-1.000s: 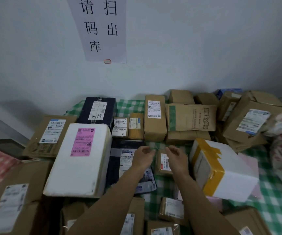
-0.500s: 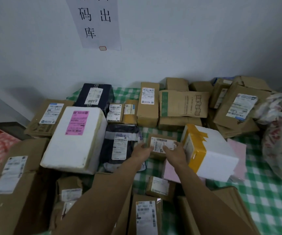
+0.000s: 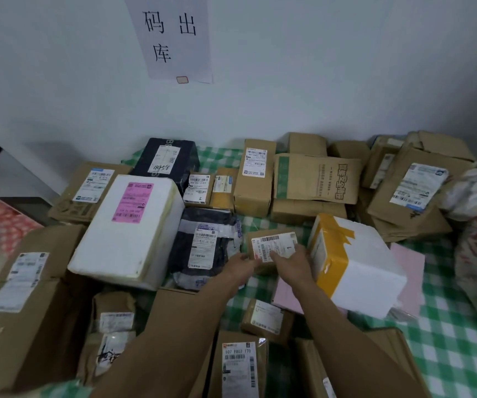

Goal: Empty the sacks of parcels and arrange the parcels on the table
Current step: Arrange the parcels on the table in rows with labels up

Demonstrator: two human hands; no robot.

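Gripping a small brown parcel (image 3: 271,245) by its near edges, left hand (image 3: 240,261) and right hand (image 3: 291,259) both curled on it, I am squaring it label-up midway across the table (image 3: 461,354), between the dark mailer (image 3: 205,248), left, and the taped foam box (image 3: 358,271), right, judging it should sit flat in that gap.

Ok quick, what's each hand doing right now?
Left hand: holding the small brown parcel.
Right hand: holding the same parcel.
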